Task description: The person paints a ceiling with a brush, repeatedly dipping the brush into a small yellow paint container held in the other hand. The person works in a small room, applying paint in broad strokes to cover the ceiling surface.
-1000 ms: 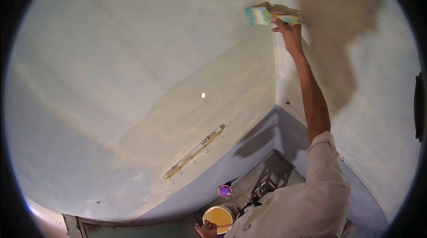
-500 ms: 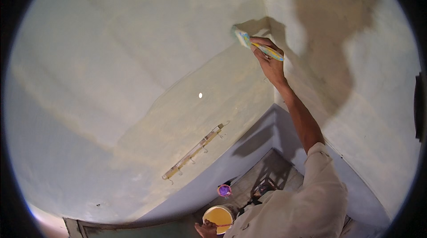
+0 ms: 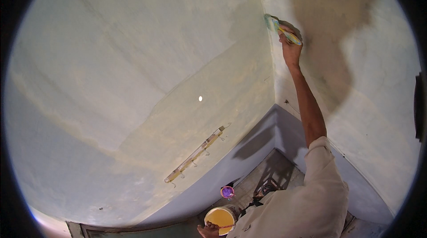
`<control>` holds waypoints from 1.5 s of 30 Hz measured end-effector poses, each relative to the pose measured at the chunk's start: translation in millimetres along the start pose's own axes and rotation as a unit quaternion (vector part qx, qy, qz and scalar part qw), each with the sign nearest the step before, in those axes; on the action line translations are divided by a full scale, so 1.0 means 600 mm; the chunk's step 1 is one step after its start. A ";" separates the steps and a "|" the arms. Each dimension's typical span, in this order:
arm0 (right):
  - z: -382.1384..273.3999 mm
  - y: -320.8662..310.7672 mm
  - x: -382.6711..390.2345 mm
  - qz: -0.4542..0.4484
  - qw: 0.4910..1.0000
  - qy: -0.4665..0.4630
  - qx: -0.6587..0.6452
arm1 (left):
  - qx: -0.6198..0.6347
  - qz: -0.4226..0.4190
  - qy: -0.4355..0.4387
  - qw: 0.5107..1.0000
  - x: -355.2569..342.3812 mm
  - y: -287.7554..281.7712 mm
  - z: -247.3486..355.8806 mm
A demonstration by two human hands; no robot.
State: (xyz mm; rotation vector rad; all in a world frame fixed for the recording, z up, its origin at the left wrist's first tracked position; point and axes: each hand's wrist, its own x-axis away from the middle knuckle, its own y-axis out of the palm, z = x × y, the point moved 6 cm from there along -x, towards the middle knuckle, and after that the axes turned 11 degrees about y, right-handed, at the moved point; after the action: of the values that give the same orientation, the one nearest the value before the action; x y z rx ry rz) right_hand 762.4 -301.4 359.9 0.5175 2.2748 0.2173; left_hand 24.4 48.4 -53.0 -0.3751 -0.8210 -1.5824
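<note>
My right hand (image 3: 292, 46) reaches up, its fingers wrapped round the yellow-and-blue handle of a paintbrush (image 3: 290, 36). The brush's bristles press into the corner where the left wall (image 3: 213, 82) meets the right wall (image 3: 378, 78). Low in the picture, my left hand (image 3: 208, 230) is closed at the rim of a white bucket (image 3: 235, 213) of yellow paint. A thin reddish bar crosses the bucket's mouth beside my fingers, and my left hand seems to grip it as the bucket's handle. Part of this hand is cut off by the lower edge.
A rail with hooks (image 3: 194, 154) is fixed to the left wall. On the floor below stand a small purple-and-pink container (image 3: 227, 192) and a dark-framed object (image 3: 265, 189), partly hidden by my body. A door frame (image 3: 111, 230) shows at lower left. A dark object (image 3: 418, 107) is on the right.
My right hand has swept the paintbrush rightward and up, from the left wall into the corner. My left hand and the bucket have hardly moved.
</note>
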 end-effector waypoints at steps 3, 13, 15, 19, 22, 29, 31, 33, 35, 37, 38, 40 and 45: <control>-0.003 0.025 0.025 -0.001 1.000 -0.011 0.017 | -0.008 0.015 -0.002 1.000 -0.005 -0.003 -0.004; -0.002 0.009 0.038 -0.012 0.997 0.072 -0.027 | -0.036 0.021 0.059 0.997 0.054 0.032 0.012; 0.007 0.015 0.037 -0.004 0.999 0.038 0.004 | -0.040 0.019 0.064 0.997 0.046 0.027 0.008; -0.017 0.042 0.075 -0.053 0.997 0.056 -0.008 | -0.019 0.005 0.037 0.999 -0.027 -0.036 -0.027; -0.052 0.059 0.097 -0.116 0.985 0.102 -0.070 | 0.051 -0.078 -0.076 0.993 -0.096 -0.074 -0.060; -0.191 0.054 -0.098 -0.020 0.999 -0.034 -0.014 | 0.067 -0.149 -0.154 0.975 -0.154 -0.109 -0.088; -0.227 0.085 -0.157 0.015 0.995 -0.101 0.016 | 0.051 -0.100 -0.116 0.987 -0.138 -0.111 -0.093; -0.249 0.109 -0.197 0.016 0.995 -0.081 0.063 | 0.038 -0.072 -0.099 0.992 -0.128 -0.107 -0.097; -0.255 0.128 -0.227 0.022 0.990 -0.092 0.100 | 0.020 -0.050 -0.088 0.995 -0.128 -0.104 -0.094; -0.257 0.144 -0.239 0.031 0.983 -0.131 0.128 | 0.001 -0.032 -0.078 0.996 -0.130 -0.103 -0.093; -0.262 0.152 -0.236 0.034 0.977 -0.166 0.132 | -0.003 -0.026 -0.076 0.997 -0.130 -0.104 -0.091; -0.274 0.175 -0.224 0.036 0.961 -0.237 0.139 | 0.052 -0.084 -0.123 0.987 -0.119 -0.092 -0.088; -0.257 0.149 -0.240 -0.079 0.995 -0.055 -0.004 | 0.058 -0.058 -0.092 0.992 -0.091 -0.067 -0.088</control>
State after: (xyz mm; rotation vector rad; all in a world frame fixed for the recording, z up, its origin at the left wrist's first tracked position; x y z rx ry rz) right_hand 764.9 -281.7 588.0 0.3361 2.1933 0.1153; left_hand 7.7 51.7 -137.3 -0.3984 -1.0893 -1.6154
